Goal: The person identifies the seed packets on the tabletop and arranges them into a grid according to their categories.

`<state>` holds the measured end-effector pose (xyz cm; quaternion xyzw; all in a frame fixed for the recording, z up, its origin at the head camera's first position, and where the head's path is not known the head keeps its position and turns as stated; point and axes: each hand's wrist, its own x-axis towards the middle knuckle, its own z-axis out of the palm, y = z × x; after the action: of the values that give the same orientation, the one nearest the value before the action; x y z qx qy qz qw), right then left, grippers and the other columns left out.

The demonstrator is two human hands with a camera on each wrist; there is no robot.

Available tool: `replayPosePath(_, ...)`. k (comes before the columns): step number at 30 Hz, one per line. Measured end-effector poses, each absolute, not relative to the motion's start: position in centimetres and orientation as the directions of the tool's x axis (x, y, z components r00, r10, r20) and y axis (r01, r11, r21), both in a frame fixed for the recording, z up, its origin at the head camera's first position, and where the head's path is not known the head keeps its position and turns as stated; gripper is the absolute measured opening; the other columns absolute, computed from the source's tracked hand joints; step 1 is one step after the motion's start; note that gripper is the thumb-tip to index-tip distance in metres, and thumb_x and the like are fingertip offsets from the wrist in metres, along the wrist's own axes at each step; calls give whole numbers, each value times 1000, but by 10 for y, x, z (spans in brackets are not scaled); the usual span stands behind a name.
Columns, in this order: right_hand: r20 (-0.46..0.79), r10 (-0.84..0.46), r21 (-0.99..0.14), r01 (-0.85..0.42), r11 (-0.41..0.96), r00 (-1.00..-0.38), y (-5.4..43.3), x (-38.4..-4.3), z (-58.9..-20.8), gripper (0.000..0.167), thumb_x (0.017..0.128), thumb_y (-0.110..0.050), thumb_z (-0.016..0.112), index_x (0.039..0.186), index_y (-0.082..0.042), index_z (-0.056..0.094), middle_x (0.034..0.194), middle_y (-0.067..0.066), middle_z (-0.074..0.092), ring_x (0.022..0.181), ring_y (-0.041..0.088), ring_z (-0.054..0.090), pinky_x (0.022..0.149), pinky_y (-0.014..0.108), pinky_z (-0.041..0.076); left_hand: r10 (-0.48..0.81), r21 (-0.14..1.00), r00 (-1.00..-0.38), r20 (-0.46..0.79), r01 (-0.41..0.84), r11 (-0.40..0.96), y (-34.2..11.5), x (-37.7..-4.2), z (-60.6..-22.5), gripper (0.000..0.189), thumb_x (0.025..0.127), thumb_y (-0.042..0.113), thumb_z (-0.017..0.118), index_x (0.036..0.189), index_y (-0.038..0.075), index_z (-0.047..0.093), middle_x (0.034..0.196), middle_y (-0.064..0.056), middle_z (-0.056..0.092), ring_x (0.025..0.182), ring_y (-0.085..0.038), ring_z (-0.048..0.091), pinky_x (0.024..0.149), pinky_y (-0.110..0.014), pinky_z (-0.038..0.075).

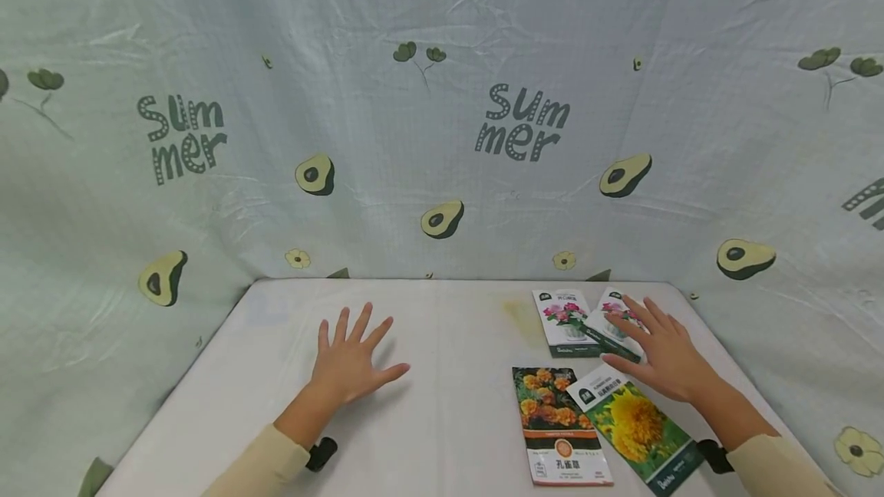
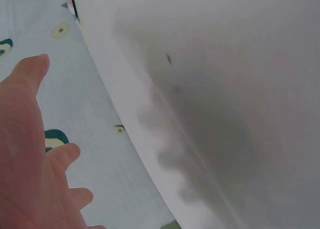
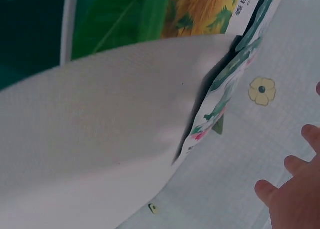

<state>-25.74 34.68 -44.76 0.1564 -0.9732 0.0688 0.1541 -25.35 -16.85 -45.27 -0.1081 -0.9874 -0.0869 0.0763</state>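
Note:
My left hand point(image 1: 349, 369) has its fingers spread above the left half of the white table, holding nothing; its shadow falls on the tabletop. On the right, my right hand point(image 1: 666, 359) is spread over the seed packets, also holding nothing. Its fingers overlap a packet with pink flowers point(image 1: 612, 320), which leans across another pink-flower packet point(image 1: 562, 317). Nearer the front lies an orange marigold packet point(image 1: 562, 428). A yellow-flower packet point(image 1: 638, 428) rests partly over its right edge, and my right wrist passes close to it. In the right wrist view the yellow-flower packet point(image 3: 200, 14) shows up close.
The white table point(image 1: 442, 405) has a faint yellowish stain point(image 1: 522, 320) near the back packets. Behind and beside it hangs a pale cloth point(image 1: 373, 136) printed with avocados, flowers and lettering. A dark wrist strap piece point(image 1: 321, 454) sits at my left cuff.

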Motion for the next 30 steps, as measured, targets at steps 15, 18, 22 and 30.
replayPosePath(15,267,-334,-140,-380,915,-904,338,-232,-453,71,88,-62,70,147,-23,59,167,13,31,152,47,24,110,77,22,264,215,-960,92,279,936,-116,-233,-457,98,81,87,54,161,35,33,172,-8,21,157,-49,14,118,-74,10)
replayPosePath(18,266,-352,-148,-398,905,-898,338,-230,-457,68,88,-59,71,146,-25,59,166,14,33,150,49,27,109,77,23,288,204,-953,100,303,931,-108,-231,-462,99,80,87,54,162,36,31,172,-7,21,156,-49,15,118,-74,11)
replayPosePath(22,275,-379,-146,-428,892,-883,339,-226,-460,64,89,-57,71,145,-26,60,165,15,35,147,51,30,108,76,24,323,194,-942,91,335,922,-97,-229,-467,100,79,89,52,162,38,28,173,-6,19,157,-49,14,118,-74,10)
replayPosePath(30,235,-395,-173,-438,882,-888,337,-218,-460,63,91,-56,70,147,-29,57,165,13,35,147,50,31,108,77,25,376,220,-925,60,380,899,-76,-223,-461,103,79,87,56,163,34,29,173,-10,19,156,-49,15,117,-75,11)
